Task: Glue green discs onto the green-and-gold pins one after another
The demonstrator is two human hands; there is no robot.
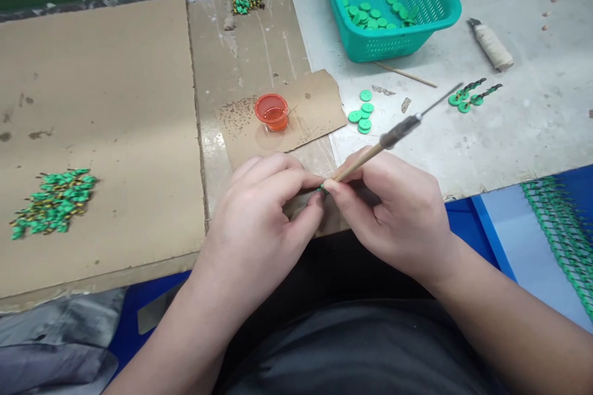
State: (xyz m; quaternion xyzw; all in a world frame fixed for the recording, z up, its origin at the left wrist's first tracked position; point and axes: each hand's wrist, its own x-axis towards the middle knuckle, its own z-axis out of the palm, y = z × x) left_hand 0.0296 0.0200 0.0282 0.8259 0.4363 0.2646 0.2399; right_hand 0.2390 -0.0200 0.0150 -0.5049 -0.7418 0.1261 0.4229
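Note:
My left hand [262, 213] and my right hand [389, 216] meet low in the middle of the view, fingertips close together. The left pinches a small green piece [320, 189], mostly hidden by my fingers. The right grips a wooden-handled tool with a thin metal shaft [398, 133], which points up and to the right past the fingers. Beyond my hands stands a small orange cup of liquid [272, 112] on a torn cardboard sheet [315, 105]. Several round green buttons [362, 112] lie just right of that sheet.
A teal plastic basket [384, 3] holds green buttons at the back. Two short green-and-dark strands [472, 95] and a twine roll [491, 44] lie to the right. A heap of green pieces [53, 202] sits on cardboard at left. Long green chains [563, 241] lie on blue at lower right.

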